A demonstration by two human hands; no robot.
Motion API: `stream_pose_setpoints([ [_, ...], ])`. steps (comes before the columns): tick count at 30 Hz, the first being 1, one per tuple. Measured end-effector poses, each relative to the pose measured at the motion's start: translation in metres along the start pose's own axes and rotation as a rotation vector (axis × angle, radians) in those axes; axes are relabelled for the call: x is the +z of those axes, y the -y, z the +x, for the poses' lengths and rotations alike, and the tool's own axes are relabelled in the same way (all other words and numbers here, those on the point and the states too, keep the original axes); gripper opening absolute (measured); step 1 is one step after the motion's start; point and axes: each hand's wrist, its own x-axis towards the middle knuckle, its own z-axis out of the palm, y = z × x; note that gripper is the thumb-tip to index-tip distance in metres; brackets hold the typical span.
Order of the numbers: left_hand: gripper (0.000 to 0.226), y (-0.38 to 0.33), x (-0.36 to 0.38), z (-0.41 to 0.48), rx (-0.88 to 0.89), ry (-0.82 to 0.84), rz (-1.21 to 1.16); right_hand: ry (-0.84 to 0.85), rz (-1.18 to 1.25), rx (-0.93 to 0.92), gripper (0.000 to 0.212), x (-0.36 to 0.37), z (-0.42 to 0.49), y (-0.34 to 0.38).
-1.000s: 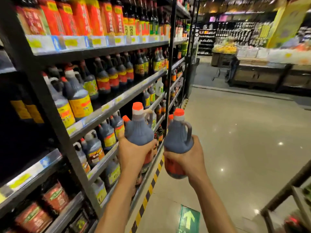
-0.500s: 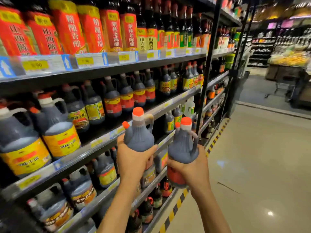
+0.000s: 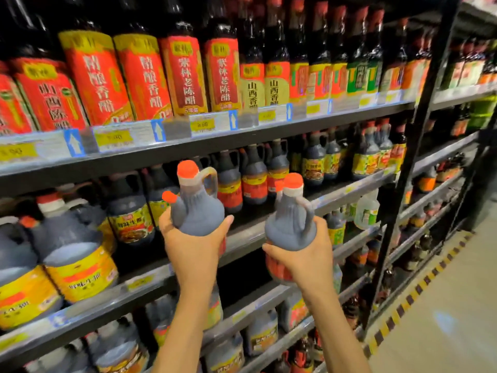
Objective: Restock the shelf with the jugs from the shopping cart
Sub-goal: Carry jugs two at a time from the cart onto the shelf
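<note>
Dark jugs (image 3: 199, 214) in grip of L hand (image 3: 193, 251) & R hand (image 3: 304, 262), higher, nearer shelf (image 3: 250, 232) than before.

You see the left jug (image 3: 199, 214) and the right jug (image 3: 291, 224) both dark grey-brown with orange-red caps, the shelf (image 3: 134, 164) black, its price tags (image 3: 202, 124) yellow beside blue arrow tags (image 3: 158, 130), and the upper bottles (image 3: 94, 76) labelled red and yellow.

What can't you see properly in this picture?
All in the head view:
- Left jug label: mostly covered by the left hand.
- Right jug label: mostly behind the right hand; only a red strip shows.
- Price tags: too blurred to read the numbers.
- Shopping cart: outside the picture.
- Lowest jugs: cut off by the bottom edge.
</note>
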Motion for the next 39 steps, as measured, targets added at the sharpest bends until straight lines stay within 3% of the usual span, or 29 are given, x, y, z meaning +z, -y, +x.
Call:
stream_pose_setpoints([
  [14,0.077,0.047,0.049,0.047,-0.006,-0.071,0.067,0.016,0.246,-0.171,0.074,0.059,0.096,-0.022],
  [23,0.079,0.066,0.084,0.046,-0.099,-0.215,0.220,0.180,0.285,-0.164,0.074,0.078,0.137,-0.051],
  [34,0.081,0.078,0.111,0.057,-0.260,-0.376,0.416,0.376,0.224,0.048,0.070,0.090,0.164,-0.085],
  [39,0.103,0.081,0.111,0.065,-0.226,-0.393,0.425,0.531,0.183,0.174,0.092,0.104,0.182,-0.096],
])
